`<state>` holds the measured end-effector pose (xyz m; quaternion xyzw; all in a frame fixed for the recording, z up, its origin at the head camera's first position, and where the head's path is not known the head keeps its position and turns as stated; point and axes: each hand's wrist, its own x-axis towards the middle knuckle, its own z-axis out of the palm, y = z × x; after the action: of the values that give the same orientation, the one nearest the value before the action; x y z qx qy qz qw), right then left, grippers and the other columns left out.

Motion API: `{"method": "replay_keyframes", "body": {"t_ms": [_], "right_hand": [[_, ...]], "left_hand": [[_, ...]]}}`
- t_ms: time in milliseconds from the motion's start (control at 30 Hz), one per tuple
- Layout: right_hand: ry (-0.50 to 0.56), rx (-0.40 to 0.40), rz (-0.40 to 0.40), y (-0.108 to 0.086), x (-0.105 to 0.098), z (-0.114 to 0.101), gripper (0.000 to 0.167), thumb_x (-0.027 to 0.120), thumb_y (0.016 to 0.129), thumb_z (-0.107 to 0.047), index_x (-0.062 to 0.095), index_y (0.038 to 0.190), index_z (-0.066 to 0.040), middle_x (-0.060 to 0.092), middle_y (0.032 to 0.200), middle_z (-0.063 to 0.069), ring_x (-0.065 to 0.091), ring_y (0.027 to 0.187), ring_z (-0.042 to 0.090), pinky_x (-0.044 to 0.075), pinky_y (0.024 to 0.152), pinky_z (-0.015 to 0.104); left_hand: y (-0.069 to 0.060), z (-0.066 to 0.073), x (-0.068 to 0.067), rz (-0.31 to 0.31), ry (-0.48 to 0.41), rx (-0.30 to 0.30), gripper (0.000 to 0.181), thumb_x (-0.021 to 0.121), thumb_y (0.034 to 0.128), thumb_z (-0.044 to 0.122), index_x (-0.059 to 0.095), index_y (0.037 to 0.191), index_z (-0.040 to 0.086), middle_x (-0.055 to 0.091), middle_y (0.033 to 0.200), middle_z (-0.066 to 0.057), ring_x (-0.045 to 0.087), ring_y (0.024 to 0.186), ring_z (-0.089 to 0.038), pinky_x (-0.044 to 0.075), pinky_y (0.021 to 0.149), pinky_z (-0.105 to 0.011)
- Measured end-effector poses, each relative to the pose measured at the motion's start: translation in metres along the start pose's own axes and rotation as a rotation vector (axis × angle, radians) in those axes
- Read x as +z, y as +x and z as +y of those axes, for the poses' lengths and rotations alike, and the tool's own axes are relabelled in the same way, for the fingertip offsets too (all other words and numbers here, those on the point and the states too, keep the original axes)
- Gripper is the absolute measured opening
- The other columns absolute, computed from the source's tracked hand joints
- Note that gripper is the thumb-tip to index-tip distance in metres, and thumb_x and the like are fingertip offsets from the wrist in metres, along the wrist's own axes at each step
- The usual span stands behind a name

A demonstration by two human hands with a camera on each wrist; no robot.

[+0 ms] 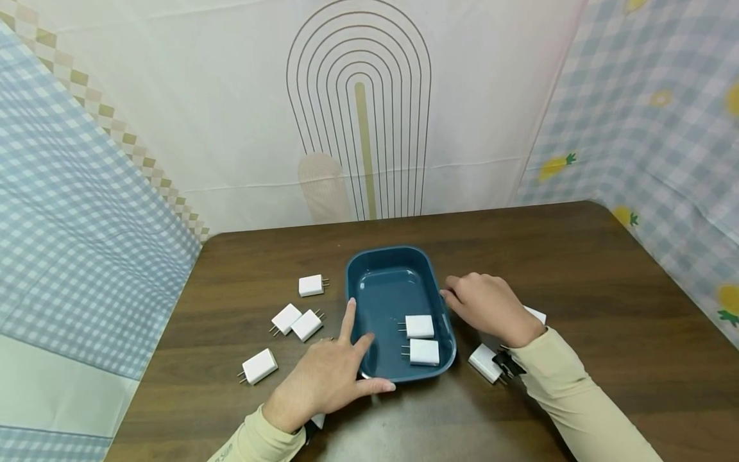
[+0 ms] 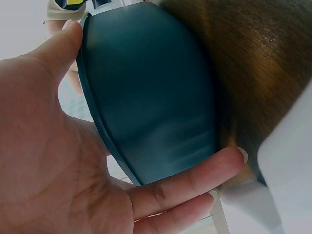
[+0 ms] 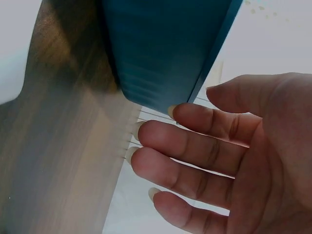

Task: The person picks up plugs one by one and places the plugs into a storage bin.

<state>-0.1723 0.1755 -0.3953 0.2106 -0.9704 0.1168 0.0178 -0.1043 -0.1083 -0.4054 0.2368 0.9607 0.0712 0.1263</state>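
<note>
Centrally, a blue tray (image 1: 383,301) rests on the desk (image 1: 577,269), two white adapters (image 1: 424,352) lying loose inside it near the right wall, prongs to the left. The hands are apart: the left hand (image 1: 331,375) spans the near-left corner, fingers spread and extended, thumb at the rim; the right hand (image 1: 487,308) is just beside the right wall, fingers loosely bent, nothing between them and the thumb. Whether its fingertips touch the tray cannot be told. Uneven pressure from the two sides would probably turn the tray, and a downward push at the corner might tip it; either could send the unsecured adapters sliding. Beneath the right wrist, the black strap (image 1: 509,364) overlaps an adapter (image 1: 485,364) and might snag its prongs, dragging it along if the arm shifts. Leftward movement of the left hand could likewise scatter the close pair of adapters (image 1: 307,325). No brand or label is legible on tray or adapters; small characters (image 1: 224,453) on the left sleeve (image 1: 256,436) are cut off and unreadable.
</note>
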Motion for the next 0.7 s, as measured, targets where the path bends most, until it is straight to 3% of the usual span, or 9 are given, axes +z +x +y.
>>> {"method": "replay_keyframes", "body": {"t_ms": [300, 500, 700], "right_hand": [[0.016, -0.004, -0.012, -0.001, -0.006, 0.006, 0.017, 0.062, 0.1, -0.02, 0.069, 0.088, -0.011, 0.052, 0.06, -0.005, 0.047, 0.053, 0.009, 0.037, 0.05, 0.025], [-0.007, 0.027, 0.036, -0.005, -0.02, 0.017, 0.016, 0.06, 0.101, -0.016, 0.067, 0.087, -0.011, 0.055, 0.062, -0.004, 0.048, 0.054, 0.009, 0.037, 0.051, 0.028], [0.03, -0.013, 0.031, -0.004, -0.016, 0.004, 0.013, 0.065, 0.098, -0.018, 0.066, 0.087, -0.012, 0.052, 0.062, -0.006, 0.046, 0.053, 0.008, 0.036, 0.049, 0.025]], "left_hand": [[0.001, -0.001, 0.0, -0.001, 0.0, 0.002, 0.093, 0.047, 0.0836, 0.085, 0.056, 0.146, 0.017, 0.004, 0.169, -0.024, 0.071, 0.086, -0.039, 0.056, 0.076, -0.045], [0.001, 0.0, 0.0, 0.003, 0.003, 0.006, 0.091, 0.048, 0.084, 0.084, 0.056, 0.146, 0.017, 0.004, 0.169, -0.024, 0.071, 0.081, -0.037, 0.055, 0.073, -0.044], [0.0, 0.0, -0.001, -0.003, -0.008, -0.002, 0.091, 0.049, 0.0839, 0.084, 0.056, 0.146, 0.017, 0.003, 0.17, -0.024, 0.071, 0.086, -0.039, 0.055, 0.077, -0.046]]}}
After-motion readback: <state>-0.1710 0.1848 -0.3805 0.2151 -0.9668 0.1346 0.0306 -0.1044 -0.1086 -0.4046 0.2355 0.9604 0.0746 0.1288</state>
